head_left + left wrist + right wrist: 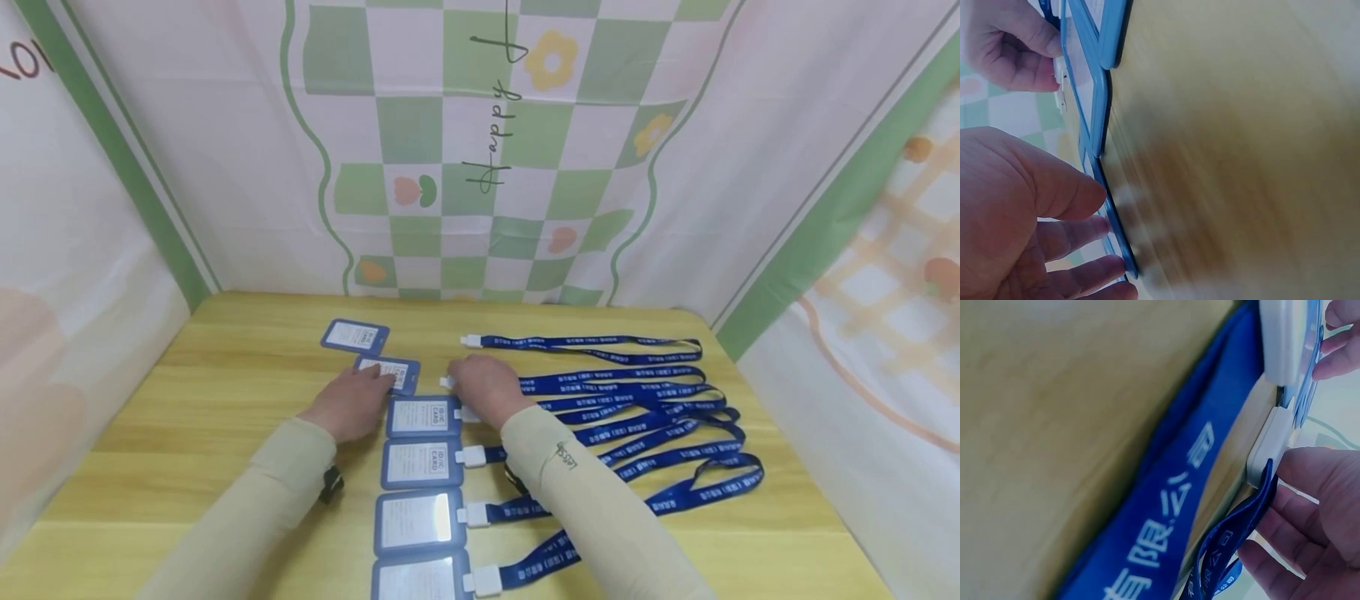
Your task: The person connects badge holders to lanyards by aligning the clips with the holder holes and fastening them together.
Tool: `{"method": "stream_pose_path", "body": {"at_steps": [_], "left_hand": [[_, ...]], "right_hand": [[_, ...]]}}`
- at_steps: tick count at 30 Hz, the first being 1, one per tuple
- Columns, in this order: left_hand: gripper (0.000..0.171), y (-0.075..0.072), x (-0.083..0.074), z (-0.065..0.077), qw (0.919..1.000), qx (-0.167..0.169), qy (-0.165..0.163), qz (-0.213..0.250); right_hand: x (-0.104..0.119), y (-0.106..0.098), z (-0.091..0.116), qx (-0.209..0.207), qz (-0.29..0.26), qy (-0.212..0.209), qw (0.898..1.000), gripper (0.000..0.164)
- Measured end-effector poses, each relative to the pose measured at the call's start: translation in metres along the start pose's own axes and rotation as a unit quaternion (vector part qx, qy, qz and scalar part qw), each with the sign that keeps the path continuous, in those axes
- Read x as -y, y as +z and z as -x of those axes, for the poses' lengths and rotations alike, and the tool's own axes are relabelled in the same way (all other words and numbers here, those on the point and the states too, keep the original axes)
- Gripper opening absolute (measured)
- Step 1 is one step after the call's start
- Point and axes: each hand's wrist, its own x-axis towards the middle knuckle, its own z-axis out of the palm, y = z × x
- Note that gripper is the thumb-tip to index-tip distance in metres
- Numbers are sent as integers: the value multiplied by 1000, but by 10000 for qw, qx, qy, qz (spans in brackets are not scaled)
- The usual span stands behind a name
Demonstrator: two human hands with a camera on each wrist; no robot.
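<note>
My left hand [348, 404] rests its fingertips on a blue-framed ID card holder [407, 375], second from the back in the column. In the left wrist view the thumb of that hand [1016, 206] lies by the holder's edge, the fingers spread along it. Facing it, my right hand [487, 387] pinches a blue lanyard [547, 383] near its white clip [447, 382], whose end pokes out past the fingers. From the right wrist, the thumb and curled fingers of the right hand [1310, 519] show behind a nearer white clip [1267, 447].
Several card holders [423, 465] run down the table's middle, joined to white clips [472, 456] of lanyards looped rightward. A loose holder [356, 336] lies at the back left; across from it is another lanyard [585, 342]. A patterned curtain [465, 133] hangs behind the wooden table [187, 467].
</note>
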Motion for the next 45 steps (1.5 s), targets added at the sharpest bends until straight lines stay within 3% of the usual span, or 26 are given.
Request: {"method": "stream_pose_path", "body": {"at_steps": [16,27,45], "left_hand": [[46,4,-9,-5,9999,70,72,9],[47,7,-15,-9,9989,11,-35,471],[45,7,-23,-10,9997,114,226,64]], "right_hand": [[1,0,0,-94,65,-50,9999,15],[1,2,-2,-46,12,-9,10000,18],[1,0,0,-68,-218,8,9997,22]]}}
